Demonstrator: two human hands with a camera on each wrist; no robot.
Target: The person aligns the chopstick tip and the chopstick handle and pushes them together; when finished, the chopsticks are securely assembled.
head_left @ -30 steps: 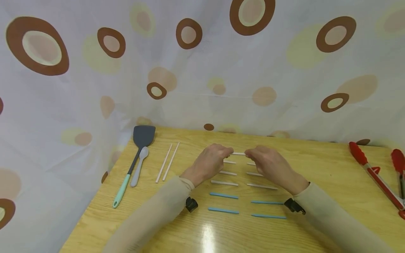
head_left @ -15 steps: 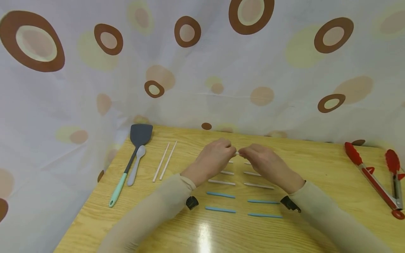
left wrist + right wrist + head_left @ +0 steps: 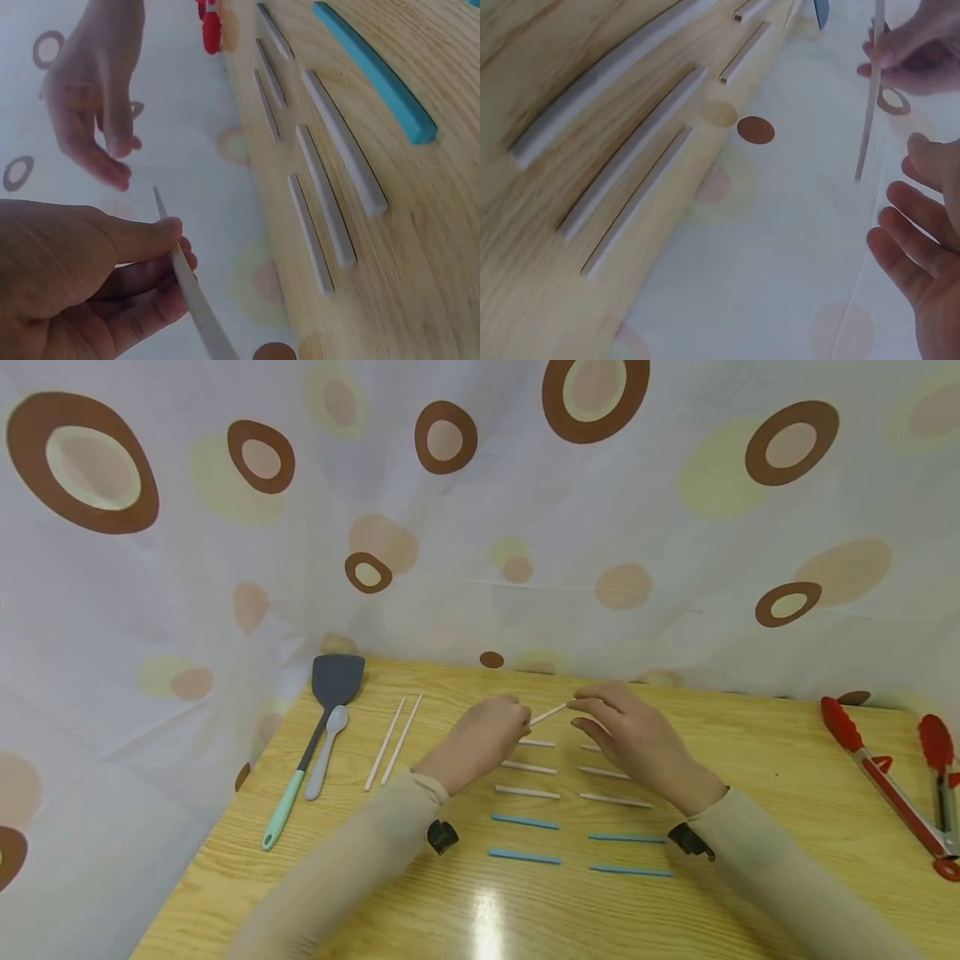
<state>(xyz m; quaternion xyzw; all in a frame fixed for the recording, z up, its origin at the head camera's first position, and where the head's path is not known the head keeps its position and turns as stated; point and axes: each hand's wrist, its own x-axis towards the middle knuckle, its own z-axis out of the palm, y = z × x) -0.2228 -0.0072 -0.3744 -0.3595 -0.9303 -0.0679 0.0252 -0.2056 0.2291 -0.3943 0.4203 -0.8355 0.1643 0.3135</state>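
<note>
Between its thumb and fingers, my left hand [image 3: 477, 740] pinches a slim white stick [image 3: 548, 714], shaped like a chopstick, above the far part of the table. The stick slants up toward the right. My right hand [image 3: 637, 742] is raised beside it with fingers loosely bent and spread. In the right wrist view, open space separates those fingers from the end of the held stick [image 3: 870, 127]. Under the hands lie two columns of short sticks: white sticks [image 3: 527, 792] at the back and blue sticks [image 3: 525, 822] nearer me. My right hand partly covers some white ones.
At the left of the wooden table [image 3: 420, 893] lie two long white sticks [image 3: 401, 741], a grey spoon [image 3: 326, 756] and a spatula [image 3: 303, 752] with a mint handle. Two red tongs [image 3: 885, 777] lie far right. A patterned curtain [image 3: 465, 527] hangs behind the table.
My hands came closer together along the white stick, then my right hand let go and its fingers opened. The stick stays in my left hand and has tilted upward to the right.
</note>
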